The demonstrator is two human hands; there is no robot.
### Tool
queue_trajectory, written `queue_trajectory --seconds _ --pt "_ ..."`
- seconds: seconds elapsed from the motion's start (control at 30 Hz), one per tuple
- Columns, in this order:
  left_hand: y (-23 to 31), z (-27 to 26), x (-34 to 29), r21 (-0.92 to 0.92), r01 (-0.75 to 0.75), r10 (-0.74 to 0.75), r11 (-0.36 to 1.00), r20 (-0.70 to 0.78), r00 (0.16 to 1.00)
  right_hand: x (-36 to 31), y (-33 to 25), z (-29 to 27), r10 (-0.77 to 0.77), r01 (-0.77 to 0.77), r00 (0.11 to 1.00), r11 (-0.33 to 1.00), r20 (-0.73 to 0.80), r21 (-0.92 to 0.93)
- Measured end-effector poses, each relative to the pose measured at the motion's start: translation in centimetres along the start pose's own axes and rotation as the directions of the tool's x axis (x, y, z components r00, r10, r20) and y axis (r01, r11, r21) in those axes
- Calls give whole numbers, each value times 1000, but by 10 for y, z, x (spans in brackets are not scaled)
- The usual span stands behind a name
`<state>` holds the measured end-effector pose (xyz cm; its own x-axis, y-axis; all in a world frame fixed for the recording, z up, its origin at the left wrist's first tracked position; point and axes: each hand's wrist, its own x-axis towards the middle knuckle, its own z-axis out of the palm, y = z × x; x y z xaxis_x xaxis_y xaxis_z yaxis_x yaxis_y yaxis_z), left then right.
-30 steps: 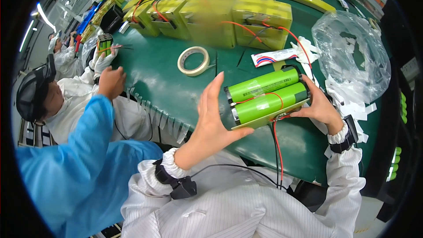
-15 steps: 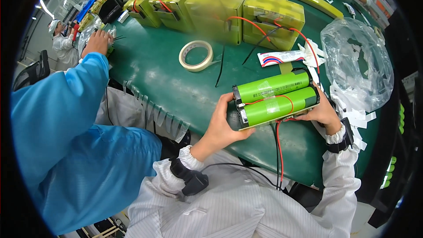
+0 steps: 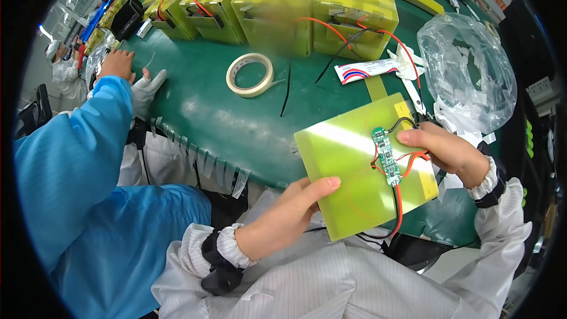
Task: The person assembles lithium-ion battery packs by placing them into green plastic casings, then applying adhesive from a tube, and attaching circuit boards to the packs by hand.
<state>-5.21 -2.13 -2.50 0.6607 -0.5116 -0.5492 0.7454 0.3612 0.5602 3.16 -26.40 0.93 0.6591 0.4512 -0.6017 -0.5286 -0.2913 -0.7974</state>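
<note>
Yellow-green panel [image 3: 333, 156] is pinched at left by the left hand [image 3: 298, 202] and at right by the right hand [image 3: 447, 146], probably just so the circuit board [image 3: 386, 156] is kept uncovered.

The panel [image 3: 339, 153] is showing a circuit [image 3: 385, 156], the left hand [image 3: 289, 210] is gripping its left edge, the right hand [image 3: 452, 150] its right edge, and tape [image 3: 251, 91] is lying beyond its far left corner.
</note>
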Motion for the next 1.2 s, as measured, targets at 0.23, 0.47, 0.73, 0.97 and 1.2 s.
queue_trajectory --seconds 0.23,0.47,0.73,0.97,1.2 --pt "-19 -10 -2 -123 281 -276 952 59 959 -8 47 6 367 -370 929 918 46 145" --pt "-2 -7 -11 -123 388 -368 913 162 916 -6 48 0 536 -587 809 763 243 270" --pt "-7 -60 -18 863 -304 443 402 108 890 21 35 -24 665 -722 692 629 282 288" --pt "4 -39 27 781 -620 632 80 442 637 45 18 -32 609 -691 703 706 368 152" --pt "6 -44 46 761 -604 691 238 305 655 3 17 -67 342 -343 939 938 -42 -39"
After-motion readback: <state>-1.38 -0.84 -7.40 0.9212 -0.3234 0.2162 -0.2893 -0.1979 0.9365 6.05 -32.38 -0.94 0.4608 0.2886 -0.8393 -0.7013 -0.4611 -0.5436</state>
